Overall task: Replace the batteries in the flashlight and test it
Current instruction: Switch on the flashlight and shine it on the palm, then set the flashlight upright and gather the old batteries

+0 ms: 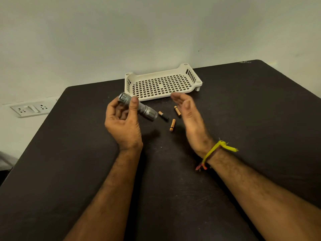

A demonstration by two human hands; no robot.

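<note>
Dark table (pixel 173 188) against a pale wall (pixel 156 32); a person holds a flashlight above loose batteries.

Head view: the left hand (pixel 121 122) grips the silver flashlight (pixel 139 106) between thumb and curled fingers, at 10 o'clock from table centre. The right hand (pixel 189 117) hovers open and empty. Three batteries (pixel 172 125) lie on the table between the hands. The white slotted tray (pixel 129 79) at 12 o'clock holds nothing. The flashlight looks closed; I cannot tell whether the swap is done, and testing likely remains.

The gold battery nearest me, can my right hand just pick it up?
Probably yes. The right hand is open and holds nothing, and that battery lies bare on the table just beside it, with nothing covering it.
</note>
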